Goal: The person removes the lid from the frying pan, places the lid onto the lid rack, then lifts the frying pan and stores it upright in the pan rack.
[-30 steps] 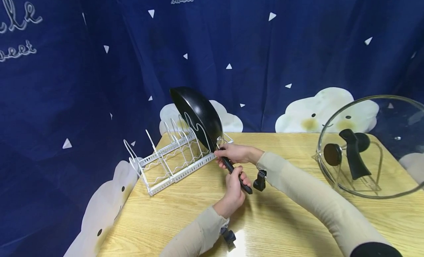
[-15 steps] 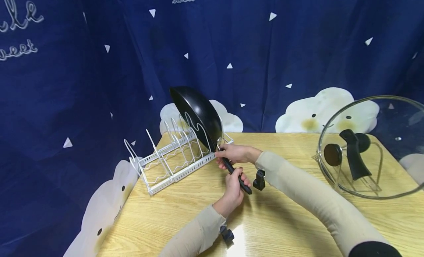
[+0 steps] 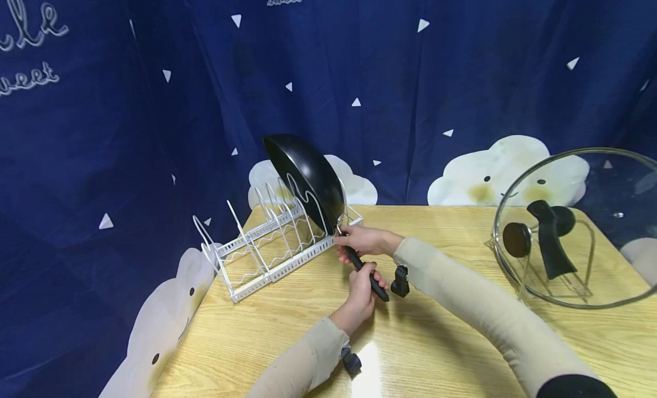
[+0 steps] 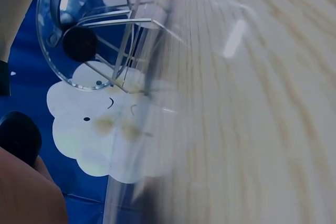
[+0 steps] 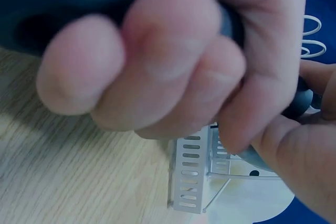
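A black wok (image 3: pixel 313 175) stands tilted on edge at the far end of a white wire pan rack (image 3: pixel 303 258). Its long black handle (image 3: pixel 380 288) slants down toward me. My left hand (image 3: pixel 361 292) grips the handle close to its end. Higher up, where the handle meets the metal neck, my right hand (image 3: pixel 365 240) holds it with the thumb on top. In the right wrist view, curled left-hand fingers (image 5: pixel 163 61) fill the foreground, with the right hand (image 5: pixel 310 150) behind. The left wrist view shows the handle's end (image 4: pixel 20 137) beside part of the hand.
On the right of the wooden table (image 3: pixel 436 346), a large glass lid (image 3: pixel 616 272) with a black grip leans upright on a wire stand (image 3: pixel 523 284). Two dark round knobs show near it. A dark blue curtain (image 3: pixel 390 61) hangs behind the table.
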Demonstrator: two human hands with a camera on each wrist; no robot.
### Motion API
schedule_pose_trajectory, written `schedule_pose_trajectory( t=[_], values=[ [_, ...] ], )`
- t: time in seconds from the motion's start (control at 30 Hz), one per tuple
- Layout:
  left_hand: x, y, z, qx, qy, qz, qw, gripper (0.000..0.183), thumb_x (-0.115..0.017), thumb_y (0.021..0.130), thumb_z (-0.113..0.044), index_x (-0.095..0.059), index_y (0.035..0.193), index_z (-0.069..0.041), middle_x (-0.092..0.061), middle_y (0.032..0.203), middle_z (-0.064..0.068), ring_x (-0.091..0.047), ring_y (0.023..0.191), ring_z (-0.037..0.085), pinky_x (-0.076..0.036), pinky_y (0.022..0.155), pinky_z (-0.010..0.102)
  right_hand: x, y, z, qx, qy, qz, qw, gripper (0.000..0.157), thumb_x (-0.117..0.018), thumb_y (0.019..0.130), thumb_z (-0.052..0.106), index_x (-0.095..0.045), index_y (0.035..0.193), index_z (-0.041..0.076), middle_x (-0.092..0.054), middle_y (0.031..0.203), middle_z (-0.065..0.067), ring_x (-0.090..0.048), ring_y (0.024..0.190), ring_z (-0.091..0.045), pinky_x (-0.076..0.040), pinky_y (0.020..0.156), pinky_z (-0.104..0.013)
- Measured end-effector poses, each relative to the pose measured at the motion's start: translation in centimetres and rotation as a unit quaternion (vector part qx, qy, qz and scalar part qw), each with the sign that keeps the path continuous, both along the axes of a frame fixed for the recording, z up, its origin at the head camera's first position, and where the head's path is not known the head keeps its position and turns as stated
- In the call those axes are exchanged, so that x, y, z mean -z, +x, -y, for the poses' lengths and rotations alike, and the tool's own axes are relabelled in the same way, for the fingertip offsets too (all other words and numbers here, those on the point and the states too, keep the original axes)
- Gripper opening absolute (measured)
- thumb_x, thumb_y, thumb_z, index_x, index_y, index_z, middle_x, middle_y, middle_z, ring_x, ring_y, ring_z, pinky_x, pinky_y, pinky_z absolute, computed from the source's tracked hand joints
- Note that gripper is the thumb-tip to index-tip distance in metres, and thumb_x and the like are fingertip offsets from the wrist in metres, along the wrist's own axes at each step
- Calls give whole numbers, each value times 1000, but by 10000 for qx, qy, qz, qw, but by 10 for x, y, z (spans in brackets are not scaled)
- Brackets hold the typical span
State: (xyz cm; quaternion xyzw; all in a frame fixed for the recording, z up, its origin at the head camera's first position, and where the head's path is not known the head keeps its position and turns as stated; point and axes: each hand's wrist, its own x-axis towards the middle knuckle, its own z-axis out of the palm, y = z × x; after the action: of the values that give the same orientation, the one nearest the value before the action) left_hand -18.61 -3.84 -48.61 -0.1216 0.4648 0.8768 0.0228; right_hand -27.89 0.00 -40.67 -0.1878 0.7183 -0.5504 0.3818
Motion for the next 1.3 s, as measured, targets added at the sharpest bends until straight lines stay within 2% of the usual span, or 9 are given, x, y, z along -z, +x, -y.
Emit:
schedule_pose_trajectory(
  t=[0.13,0.3,0.5,0.73,1.07,1.2,1.3],
  values=[
    [2,-1,2,111,-152,31,9998,17,-52,84,-10,-48,68,-6,-47,51,-2,-49,42,10,-49,49,26,2,1,1,69,64,-64,9999,17,-43,102,15,-39,111,1,-55,89,-17,-63,70,-21,-55,67,-34],
    [5,-2,7,295,-373,198,9987,10,-54,85,-10,-50,80,-2,-49,56,1,-53,46,11,-52,54,28,5,0,0,142,254,-180,9994,18,-44,101,14,-41,109,-2,-57,82,-13,-63,69,-21,-54,77,-43],
    [8,-1,10,454,-574,511,9960,8,-55,84,-7,-49,81,-4,-50,60,3,-54,50,12,-54,61,32,10,0,-1,141,348,-168,9992,16,-45,101,13,-42,104,-2,-58,78,-12,-62,66,-20,-51,82,-47],
    [12,0,14,479,-915,541,9932,6,-56,83,-7,-51,82,-6,-53,63,2,-57,54,11,-54,65,32,15,1,-1,86,469,-420,9980,16,-46,100,13,-45,101,-3,-58,78,-12,-61,65,-17,-54,67,-34],
    [13,1,17,661,-1114,449,9906,6,-54,85,-8,-50,89,-4,-53,67,3,-59,58,11,-52,63,27,16,1,-3,20,585,-608,9964,16,-46,100,13,-50,97,-2,-59,79,-12,-63,85,-35,-53,64,-31],
    [11,0,17,658,-1079,398,9912,10,-52,90,-10,-50,92,-1,-52,67,2,-58,59,11,-53,66,30,14,2,-3,9,553,-786,9954,18,-44,101,15,-48,98,-3,-60,80,-16,-63,80,-33,-52,61,-30],
    [6,-3,17,585,-853,299,9942,9,-50,93,-10,-48,91,-1,-49,67,2,-56,59,11,-54,70,33,11,2,-1,50,467,-1034,9935,20,-43,101,16,-48,98,-4,-60,78,-18,-63,72,-29,-50,57,-28]
  ],
)
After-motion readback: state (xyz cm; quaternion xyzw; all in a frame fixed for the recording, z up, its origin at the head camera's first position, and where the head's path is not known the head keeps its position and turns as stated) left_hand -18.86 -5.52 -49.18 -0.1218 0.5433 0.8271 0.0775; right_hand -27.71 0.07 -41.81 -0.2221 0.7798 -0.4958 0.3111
